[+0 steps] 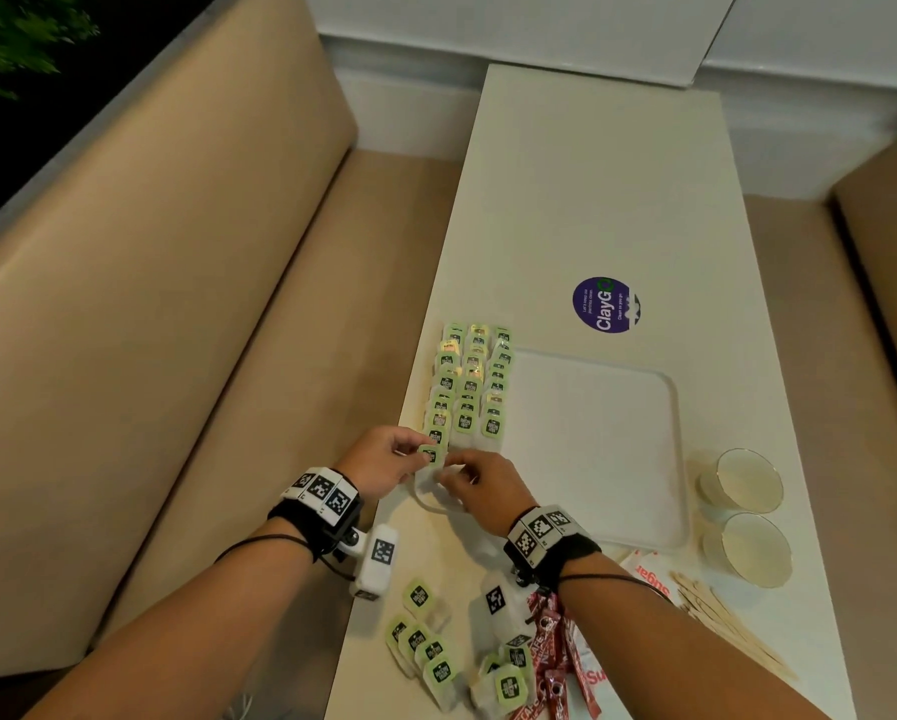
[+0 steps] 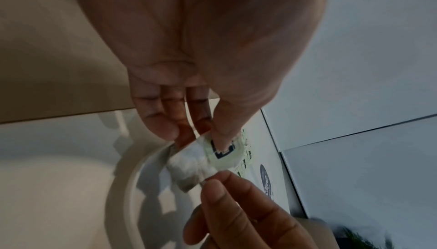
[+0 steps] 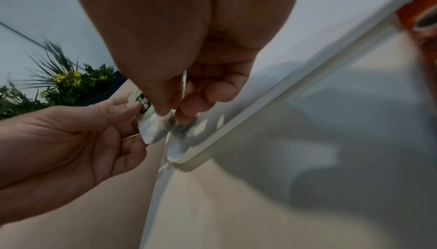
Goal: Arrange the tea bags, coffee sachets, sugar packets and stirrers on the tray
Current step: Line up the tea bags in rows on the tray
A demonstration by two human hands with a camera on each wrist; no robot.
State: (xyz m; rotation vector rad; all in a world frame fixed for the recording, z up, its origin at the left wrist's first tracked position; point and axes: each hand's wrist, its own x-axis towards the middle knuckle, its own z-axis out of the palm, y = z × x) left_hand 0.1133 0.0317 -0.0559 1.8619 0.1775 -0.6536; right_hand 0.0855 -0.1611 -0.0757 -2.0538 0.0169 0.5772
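Both hands hold one tea bag [image 1: 431, 456] over the near left corner of the white tray [image 1: 680, 439]. My left hand [image 1: 384, 459] pinches its green tag [image 2: 224, 152] between thumb and fingers. My right hand [image 1: 475, 485] pinches the white pouch [image 3: 156, 127] at its lower end. Several tea bags [image 1: 470, 381] lie in neat rows along the tray's left side. More loose tea bags [image 1: 425, 646] lie on the table near me, beside red coffee sachets [image 1: 555, 667], sugar packets [image 1: 649, 574] and wooden stirrers [image 1: 722, 621].
Two small white cups [image 1: 747, 480] stand right of the tray. A round purple sticker [image 1: 606, 304] sits on the narrow white table [image 1: 592, 200] beyond it. Beige bench seats [image 1: 176, 304] flank the table on both sides.
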